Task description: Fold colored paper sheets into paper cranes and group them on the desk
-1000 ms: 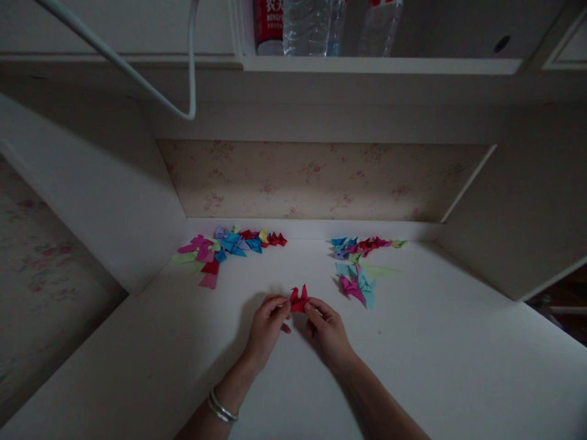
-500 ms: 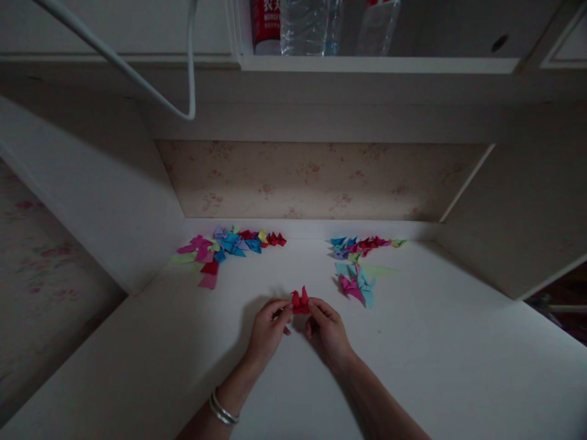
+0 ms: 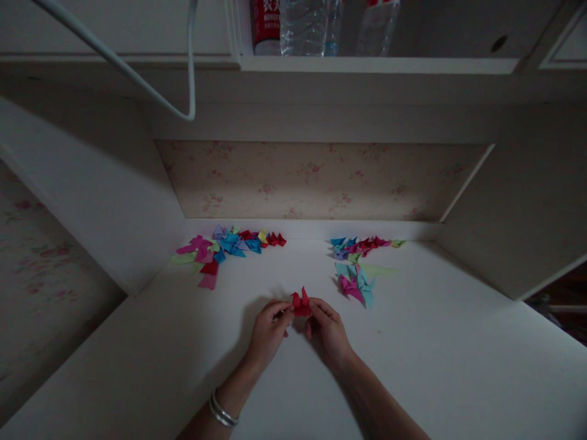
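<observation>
White capitals "NONGF" printed on red container point(image 3: 266, 36), rest of word hidden at edge of clear bottle point(image 3: 303, 30). Above it, Chinese character "农" shown, next one partly cut off. Smaller line beneath too blurred to be read. Red label point(image 3: 381, 2) on farther bottle point(image 3: 378, 30) cropped, illegible.

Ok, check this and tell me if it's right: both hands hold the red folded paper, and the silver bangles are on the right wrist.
The wrist is wrong: the head view shows the silver bangles on the left wrist. The left hand and right hand do hold the red folded paper.
</observation>
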Action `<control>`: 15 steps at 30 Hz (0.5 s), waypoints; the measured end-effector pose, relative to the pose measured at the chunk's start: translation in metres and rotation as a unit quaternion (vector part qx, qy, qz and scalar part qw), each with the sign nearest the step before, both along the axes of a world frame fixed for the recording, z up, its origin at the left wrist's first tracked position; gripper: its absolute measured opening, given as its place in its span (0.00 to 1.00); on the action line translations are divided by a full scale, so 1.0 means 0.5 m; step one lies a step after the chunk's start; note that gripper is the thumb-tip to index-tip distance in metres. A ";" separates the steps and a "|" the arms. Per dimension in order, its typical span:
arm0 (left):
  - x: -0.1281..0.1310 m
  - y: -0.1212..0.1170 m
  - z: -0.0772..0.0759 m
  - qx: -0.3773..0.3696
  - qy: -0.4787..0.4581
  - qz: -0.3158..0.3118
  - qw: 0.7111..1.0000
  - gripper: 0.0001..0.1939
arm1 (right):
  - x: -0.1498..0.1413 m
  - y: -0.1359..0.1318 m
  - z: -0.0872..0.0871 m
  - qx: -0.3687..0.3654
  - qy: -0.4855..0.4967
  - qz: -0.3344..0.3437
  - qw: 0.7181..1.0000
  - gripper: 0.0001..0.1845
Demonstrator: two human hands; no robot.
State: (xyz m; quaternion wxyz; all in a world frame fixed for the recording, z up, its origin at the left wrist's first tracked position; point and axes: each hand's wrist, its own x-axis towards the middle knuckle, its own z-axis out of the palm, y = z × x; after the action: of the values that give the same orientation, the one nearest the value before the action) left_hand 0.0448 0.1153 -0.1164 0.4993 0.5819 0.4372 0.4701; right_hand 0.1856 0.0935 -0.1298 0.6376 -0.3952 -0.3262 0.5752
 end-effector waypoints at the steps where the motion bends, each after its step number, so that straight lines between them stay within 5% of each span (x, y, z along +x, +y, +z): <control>1: 0.000 0.000 0.000 0.002 0.003 0.000 1.000 0.13 | 0.000 0.000 0.000 0.000 0.003 0.002 1.000 0.16; 15: -0.001 0.001 0.000 0.024 0.023 -0.001 0.999 0.13 | -0.002 0.000 0.005 -0.001 0.011 0.002 1.000 0.17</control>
State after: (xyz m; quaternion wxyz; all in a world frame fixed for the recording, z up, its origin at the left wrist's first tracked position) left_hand 0.0442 0.1157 -0.1163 0.4752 0.6046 0.4364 0.4671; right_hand 0.1847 0.0934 -0.1271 0.6396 -0.3888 -0.3189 0.5814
